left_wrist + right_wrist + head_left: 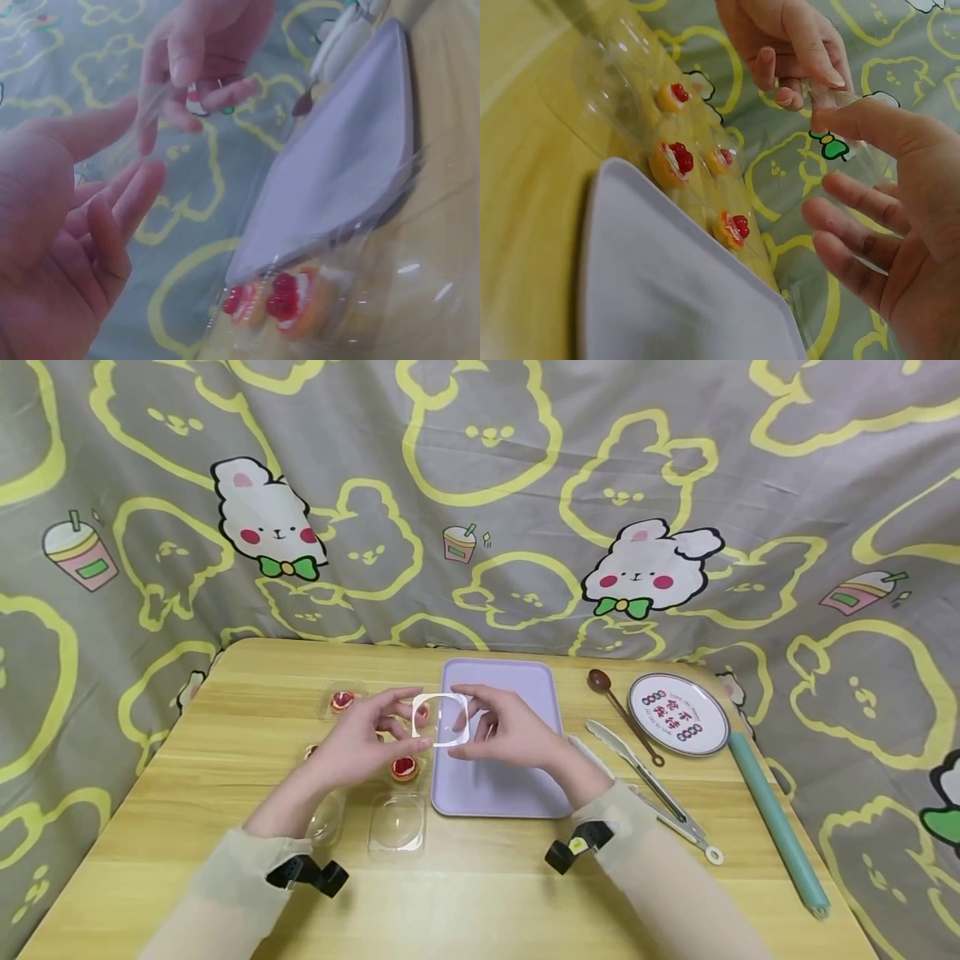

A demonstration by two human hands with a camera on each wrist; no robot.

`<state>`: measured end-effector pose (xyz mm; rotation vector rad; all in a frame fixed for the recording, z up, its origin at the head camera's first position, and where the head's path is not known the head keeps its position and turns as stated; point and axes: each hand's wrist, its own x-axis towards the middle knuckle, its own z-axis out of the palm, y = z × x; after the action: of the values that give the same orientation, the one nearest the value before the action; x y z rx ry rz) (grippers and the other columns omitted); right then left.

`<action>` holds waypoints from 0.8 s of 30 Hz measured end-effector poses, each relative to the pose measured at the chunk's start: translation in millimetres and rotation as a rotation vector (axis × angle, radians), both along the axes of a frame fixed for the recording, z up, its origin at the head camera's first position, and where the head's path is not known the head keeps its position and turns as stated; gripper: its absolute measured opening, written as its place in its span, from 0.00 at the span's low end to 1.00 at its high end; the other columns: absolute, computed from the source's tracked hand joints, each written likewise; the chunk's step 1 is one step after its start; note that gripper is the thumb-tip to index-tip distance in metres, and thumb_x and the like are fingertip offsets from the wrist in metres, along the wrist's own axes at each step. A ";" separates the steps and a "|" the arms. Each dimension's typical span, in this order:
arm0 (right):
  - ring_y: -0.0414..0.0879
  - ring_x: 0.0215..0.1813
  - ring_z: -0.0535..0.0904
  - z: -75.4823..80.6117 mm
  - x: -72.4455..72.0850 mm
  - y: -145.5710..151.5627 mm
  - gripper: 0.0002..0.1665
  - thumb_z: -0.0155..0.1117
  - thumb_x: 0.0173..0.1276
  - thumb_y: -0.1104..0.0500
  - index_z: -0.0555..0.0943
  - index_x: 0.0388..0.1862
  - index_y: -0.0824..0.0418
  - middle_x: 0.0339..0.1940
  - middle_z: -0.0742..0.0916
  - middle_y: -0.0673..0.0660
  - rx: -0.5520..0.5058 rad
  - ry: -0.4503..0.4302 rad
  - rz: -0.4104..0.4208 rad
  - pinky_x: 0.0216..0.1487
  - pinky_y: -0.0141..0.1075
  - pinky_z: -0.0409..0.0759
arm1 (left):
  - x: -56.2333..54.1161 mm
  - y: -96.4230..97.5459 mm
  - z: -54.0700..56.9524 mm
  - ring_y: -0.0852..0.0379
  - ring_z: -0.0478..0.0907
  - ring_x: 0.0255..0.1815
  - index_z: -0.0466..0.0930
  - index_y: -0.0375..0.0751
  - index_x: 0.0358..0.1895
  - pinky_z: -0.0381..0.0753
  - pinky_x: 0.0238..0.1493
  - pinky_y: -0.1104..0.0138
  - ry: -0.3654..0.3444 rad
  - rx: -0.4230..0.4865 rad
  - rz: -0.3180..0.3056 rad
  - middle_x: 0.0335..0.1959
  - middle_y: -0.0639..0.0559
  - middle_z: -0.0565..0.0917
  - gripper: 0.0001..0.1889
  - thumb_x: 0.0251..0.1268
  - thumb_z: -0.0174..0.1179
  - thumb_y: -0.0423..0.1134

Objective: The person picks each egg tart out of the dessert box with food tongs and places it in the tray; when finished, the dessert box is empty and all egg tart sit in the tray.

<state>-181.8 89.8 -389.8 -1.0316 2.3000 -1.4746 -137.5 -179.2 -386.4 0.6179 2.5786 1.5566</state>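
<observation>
Both hands hold a small square clear plastic lid with a round raised middle, up in front of the body. My left hand pinches its left edge between thumb and fingers. At the opposite edge, the right hand grips it the same way. The lid is faint and nearly see-through in both wrist views. Below and left of the hands, several small fruit tarts with red berries, one a near tart and one a far tart, sit in clear plastic boxes; the left hand partly hides the group.
A lilac tray lies under the right hand. Nearer the front are a clear plastic piece and another. To the right lie a brown spoon, tongs, a white plate and a green roll.
</observation>
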 end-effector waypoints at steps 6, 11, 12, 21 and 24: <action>0.49 0.23 0.82 -5.8 9.9 2.1 0.53 0.81 0.63 0.67 0.63 0.83 0.61 0.29 0.89 0.55 -0.091 -0.133 0.039 0.29 0.42 0.85 | 3.6 -0.4 -10.3 0.53 0.88 0.37 0.67 0.37 0.78 0.85 0.28 0.64 -0.026 0.061 -0.039 0.50 0.45 0.88 0.42 0.61 0.79 0.33; 0.71 0.30 0.86 -8.9 11.7 5.8 0.51 0.70 0.72 0.70 0.55 0.87 0.56 0.39 0.92 0.64 -0.138 -0.211 0.107 0.38 0.57 0.88 | 5.0 -1.3 -13.3 0.53 0.87 0.37 0.68 0.39 0.78 0.86 0.32 0.63 0.003 0.050 -0.034 0.48 0.51 0.89 0.39 0.66 0.76 0.33; 0.73 0.31 0.85 -9.1 11.8 6.3 0.50 0.68 0.74 0.70 0.55 0.88 0.56 0.42 0.92 0.66 -0.141 -0.214 0.110 0.38 0.56 0.88 | 5.1 -1.3 -13.3 0.53 0.87 0.37 0.68 0.39 0.78 0.86 0.34 0.63 0.013 0.047 -0.031 0.47 0.51 0.89 0.38 0.67 0.75 0.33; 0.74 0.30 0.85 -12.6 13.0 8.0 0.24 0.56 0.84 0.66 0.75 0.75 0.67 0.54 0.90 0.64 -0.128 -0.185 0.062 0.33 0.51 0.88 | 5.5 -0.1 -12.7 0.53 0.87 0.38 0.87 0.39 0.61 0.87 0.38 0.61 0.088 0.059 0.018 0.49 0.47 0.91 0.17 0.70 0.69 0.28; 0.72 0.30 0.86 -14.4 13.7 7.9 0.20 0.56 0.83 0.67 0.80 0.68 0.70 0.49 0.90 0.63 -0.138 -0.182 0.027 0.32 0.45 0.87 | 5.4 0.5 -14.2 0.53 0.88 0.42 0.90 0.40 0.54 0.86 0.38 0.64 0.109 0.076 0.046 0.51 0.48 0.91 0.12 0.71 0.69 0.29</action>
<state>-168.1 97.7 -404.3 -0.9160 2.0775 -1.6616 -132.1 -178.7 -400.7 0.6735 2.6394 1.6882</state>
